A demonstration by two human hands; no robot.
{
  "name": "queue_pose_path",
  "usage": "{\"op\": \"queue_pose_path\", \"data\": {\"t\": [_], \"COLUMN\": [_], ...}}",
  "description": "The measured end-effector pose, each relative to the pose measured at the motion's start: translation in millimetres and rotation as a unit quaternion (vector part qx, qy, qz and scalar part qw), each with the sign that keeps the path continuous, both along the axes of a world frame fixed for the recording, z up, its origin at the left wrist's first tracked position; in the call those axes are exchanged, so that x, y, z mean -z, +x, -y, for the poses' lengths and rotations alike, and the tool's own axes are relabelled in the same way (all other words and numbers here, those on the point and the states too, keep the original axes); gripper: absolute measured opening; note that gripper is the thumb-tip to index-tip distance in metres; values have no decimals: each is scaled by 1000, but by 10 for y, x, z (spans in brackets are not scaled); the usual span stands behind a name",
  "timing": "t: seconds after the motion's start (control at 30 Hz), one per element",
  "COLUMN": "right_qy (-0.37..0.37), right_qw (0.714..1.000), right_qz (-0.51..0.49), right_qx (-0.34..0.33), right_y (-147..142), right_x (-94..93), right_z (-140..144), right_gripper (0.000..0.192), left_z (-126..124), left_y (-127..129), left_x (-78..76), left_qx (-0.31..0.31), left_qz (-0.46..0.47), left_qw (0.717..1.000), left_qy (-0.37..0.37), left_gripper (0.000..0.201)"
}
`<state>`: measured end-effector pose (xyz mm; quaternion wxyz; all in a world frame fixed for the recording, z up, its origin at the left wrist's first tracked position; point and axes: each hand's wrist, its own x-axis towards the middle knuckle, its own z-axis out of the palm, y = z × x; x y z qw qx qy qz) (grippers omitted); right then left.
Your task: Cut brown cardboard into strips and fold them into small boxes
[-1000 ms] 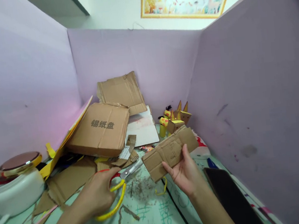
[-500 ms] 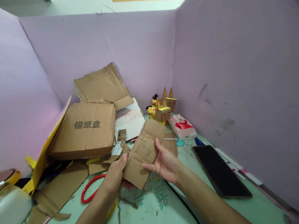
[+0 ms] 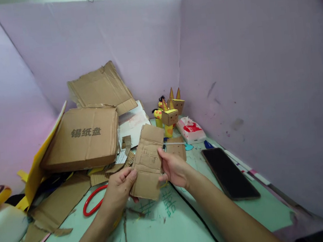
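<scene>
Left hand (image 3: 117, 187) pinches the lower left edge of a cardboard strip (image 3: 147, 161), thumb on top, fingers curled under. Right hand (image 3: 174, 168) grips the strip's right edge about mid-length, thumb across the face, fingers behind. Both closed on it. Strip is held just above the bench (image 3: 173, 231), roughly mid-bench toward the near edge, long axis running away from the person, pencil outlines drawn on its face.

Under the left hand: scissors (image 3: 92, 199), red loop showing on the left, yellow handle mostly hidden by the wrist. Green handwriting on the bench surface right below the strip. Black cable runs from under the right hand toward the near edge.

Right of the right forearm: dark phone (image 3: 229, 173), flat, screen up, close to the right partition. Beyond it a tissue pack (image 3: 190, 129), red and white. Far right corner: small cardboard figures (image 3: 170, 114) with yellow cones, upright.

Far left: flat cardboard box (image 3: 84, 138) with printed characters, resting tilted on scraps, yellow sheet along its left side. Torn cardboard sheet (image 3: 102, 89) leans on the back partition behind it. Cardboard offcuts (image 3: 61, 202) scattered left of the scissors. White rounded object (image 3: 4, 230) at the left edge, partly cut off.
</scene>
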<state>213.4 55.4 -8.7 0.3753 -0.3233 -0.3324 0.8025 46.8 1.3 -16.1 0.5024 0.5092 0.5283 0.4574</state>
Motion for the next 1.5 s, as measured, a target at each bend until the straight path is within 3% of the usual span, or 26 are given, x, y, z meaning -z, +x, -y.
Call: {"op": "queue_pose_path", "data": {"t": [0.13, 0.27, 0.4, 0.67, 0.87, 0.97, 1.13, 1.3, 1.4, 1.5], "right_qy": [63, 151, 222, 204, 205, 196, 171, 153, 146, 115], "right_qw": [996, 985, 970, 975, 978, 981, 985, 988, 988, 979], "right_qz": [64, 62, 87, 89, 42, 9, 12, 27, 1, -63], "right_qx": [-28, -61, -49, -15, -2, -15, -15, -7, 40, 155], "right_y": [-24, -34, -66, -131, -115, -127, -207, -259, -258, -250], "right_x": [27, 62, 107, 95, 99, 136, 209, 211, 167, 141], "right_z": [27, 70, 106, 133, 140, 140, 178, 251, 248, 201], "right_gripper": [50, 43, 47, 40, 41, 43, 41, 46, 43, 38], "left_z": [-42, -63, -48, -57, 36, 83, 118, 106, 106, 133], "left_y": [-72, -102, -66, -34, 14, 58, 85, 56, 72, 158], "left_x": [62, 49, 26, 13, -2, -25, -44, -19, 20, 90], "left_qx": [-35, -49, -57, -49, 13, -8, -66, -111, -92, -59], "left_qz": [54, 89, 79, 86, 68, 4, -18, -35, -4, 18], "left_qw": [998, 994, 995, 995, 996, 998, 988, 985, 988, 995], "left_qy": [25, 30, 32, 10, 52, 66, 140, 123, 123, 84], "left_gripper": [39, 41, 40, 42, 50, 54, 31, 25, 27, 35]}}
